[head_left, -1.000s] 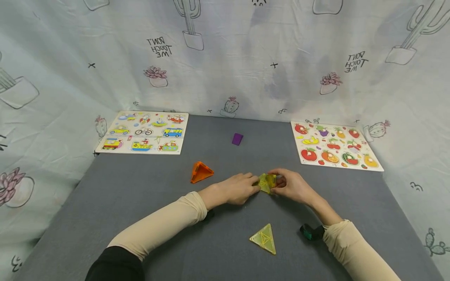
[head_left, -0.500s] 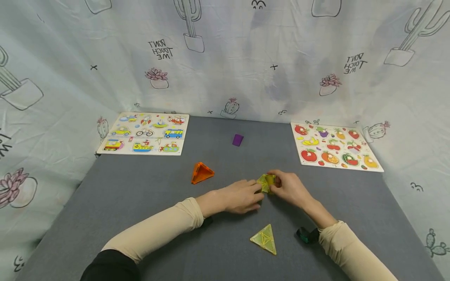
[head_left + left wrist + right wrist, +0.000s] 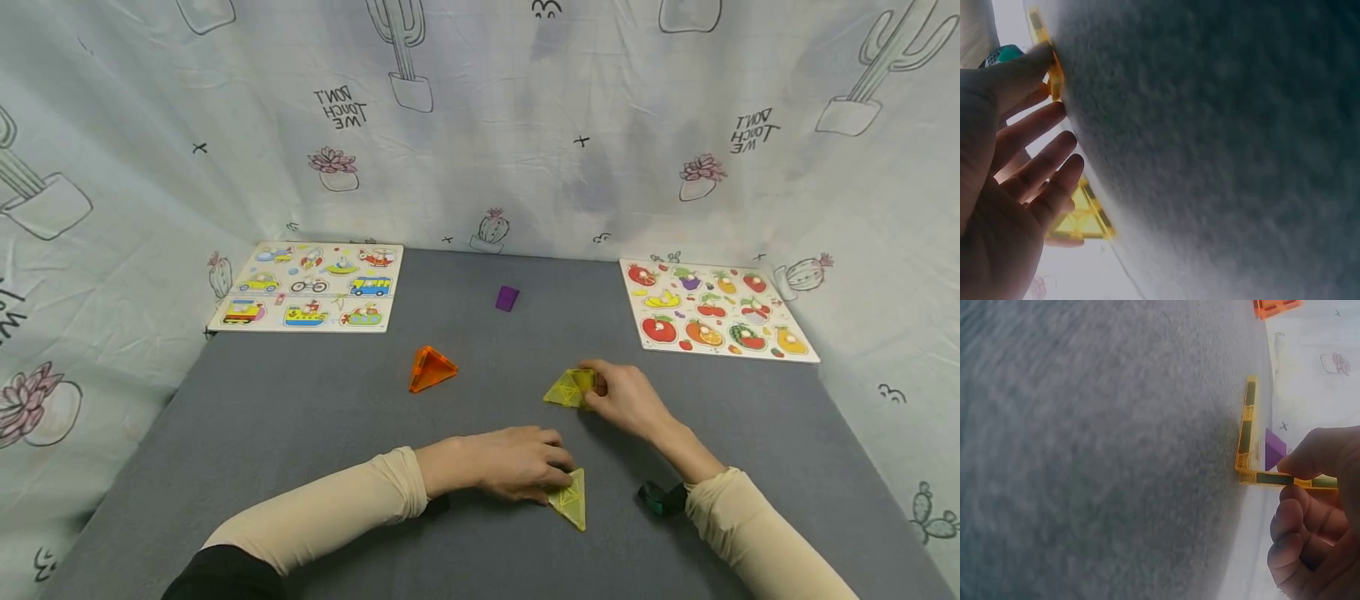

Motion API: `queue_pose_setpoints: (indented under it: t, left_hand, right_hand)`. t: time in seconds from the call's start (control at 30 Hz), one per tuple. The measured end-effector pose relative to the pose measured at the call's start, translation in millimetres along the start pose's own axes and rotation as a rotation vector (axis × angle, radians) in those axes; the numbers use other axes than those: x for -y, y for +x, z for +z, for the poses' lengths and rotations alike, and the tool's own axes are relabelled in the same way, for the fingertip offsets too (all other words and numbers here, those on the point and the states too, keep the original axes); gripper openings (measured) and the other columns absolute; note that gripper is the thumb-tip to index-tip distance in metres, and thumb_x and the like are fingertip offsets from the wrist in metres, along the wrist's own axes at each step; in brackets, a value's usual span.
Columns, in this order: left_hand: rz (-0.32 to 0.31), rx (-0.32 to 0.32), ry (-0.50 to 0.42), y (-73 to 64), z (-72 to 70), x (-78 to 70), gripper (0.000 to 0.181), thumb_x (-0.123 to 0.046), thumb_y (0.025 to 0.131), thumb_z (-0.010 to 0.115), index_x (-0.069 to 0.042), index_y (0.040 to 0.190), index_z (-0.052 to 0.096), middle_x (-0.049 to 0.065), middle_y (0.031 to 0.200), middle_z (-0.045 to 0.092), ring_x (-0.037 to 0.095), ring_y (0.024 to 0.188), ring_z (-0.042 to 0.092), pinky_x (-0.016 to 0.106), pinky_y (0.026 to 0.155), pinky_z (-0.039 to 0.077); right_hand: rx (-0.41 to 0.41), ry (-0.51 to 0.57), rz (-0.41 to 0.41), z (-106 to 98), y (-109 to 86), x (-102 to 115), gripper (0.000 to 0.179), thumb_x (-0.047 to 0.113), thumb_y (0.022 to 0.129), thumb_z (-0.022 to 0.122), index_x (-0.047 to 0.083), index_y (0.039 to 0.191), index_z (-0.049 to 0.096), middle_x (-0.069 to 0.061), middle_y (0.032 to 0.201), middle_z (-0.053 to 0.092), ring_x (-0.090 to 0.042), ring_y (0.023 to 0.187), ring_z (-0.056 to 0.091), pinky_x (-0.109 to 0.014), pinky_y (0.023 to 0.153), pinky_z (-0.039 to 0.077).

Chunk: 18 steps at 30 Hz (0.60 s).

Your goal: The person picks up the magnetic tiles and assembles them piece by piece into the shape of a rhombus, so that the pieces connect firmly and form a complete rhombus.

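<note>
In the head view my left hand point(image 3: 521, 462) pinches a loose yellow translucent triangular magnetic tile point(image 3: 573, 502) between thumb and index finger; part of it hides under the fingers. The left wrist view shows that tile point(image 3: 1055, 78) edge-on, with the other fingers spread. Farther back, my right hand point(image 3: 628, 400) pinches one of two joined yellow magnetic tiles point(image 3: 564, 389). In the right wrist view, one of the pair lies along the table while the pinched tile point(image 3: 1275, 479) stands up at an angle to it, their edges meeting.
An orange pyramid of tiles point(image 3: 432, 370) stands left of the yellow pair. A purple piece point(image 3: 507, 298) lies farther back. Picture boards with vehicles point(image 3: 311, 287) and fruit point(image 3: 716, 312) rest at the table's back corners, before a patterned curtain point(image 3: 480, 125).
My left hand has let go of the joined yellow tiles, come nearer, and taken hold of the loose yellow triangle, shifting it slightly. My right hand stays on the pair.
</note>
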State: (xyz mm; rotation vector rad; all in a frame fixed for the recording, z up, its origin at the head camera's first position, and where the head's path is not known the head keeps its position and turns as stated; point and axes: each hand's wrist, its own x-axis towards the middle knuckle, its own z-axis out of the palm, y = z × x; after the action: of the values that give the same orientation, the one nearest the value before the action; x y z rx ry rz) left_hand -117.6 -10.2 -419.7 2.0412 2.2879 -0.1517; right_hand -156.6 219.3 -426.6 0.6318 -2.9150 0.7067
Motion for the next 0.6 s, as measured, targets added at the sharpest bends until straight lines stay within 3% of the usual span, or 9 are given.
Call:
queue_pose_setpoints:
  t: [0.27, 0.4, 0.6]
  left_hand:
    - [-0.058, -0.08, 0.024, -13.2, 1.7, 10.7, 0.023, -0.022, 0.1, 0.055, -0.025, 0.12, 0.066, -0.005, 0.115, 0.061, 0.01, 0.102, 0.056, 0.021, 0.089, 0.047]
    - [-0.145, -0.07, 0.023, -21.7, 2.4, 18.0, 0.026, -0.014, 0.099, 0.057, -0.025, 0.121, 0.066, -0.004, 0.109, 0.06, 0.01, 0.094, 0.055, 0.021, 0.081, 0.048]
    - [-0.305, -0.097, 0.014, -31.9, 6.3, 31.0, 0.021, -0.013, 0.097, 0.059, -0.021, 0.114, 0.069, -0.001, 0.106, 0.061, 0.013, 0.094, 0.057, 0.024, 0.081, 0.051]
  right_hand:
    - [-0.014, -0.03, 0.036, -4, -0.5, -8, 0.039, 0.008, 0.08, 0.067, 0.002, 0.119, 0.067, 0.001, 0.07, 0.059, -0.008, 0.058, 0.045, -0.023, 0.053, 0.035]
    - [-0.016, -0.044, 0.049, -6, -0.4, -12, 0.042, 0.007, 0.078, 0.065, 0.0, 0.119, 0.066, 0.0, 0.07, 0.059, -0.009, 0.058, 0.045, -0.024, 0.054, 0.035]
    - [-0.016, -0.044, 0.056, -7, -2.2, -16, 0.037, 0.006, 0.079, 0.064, 0.0, 0.116, 0.068, 0.001, 0.066, 0.052, -0.009, 0.056, 0.04, -0.023, 0.051, 0.029]
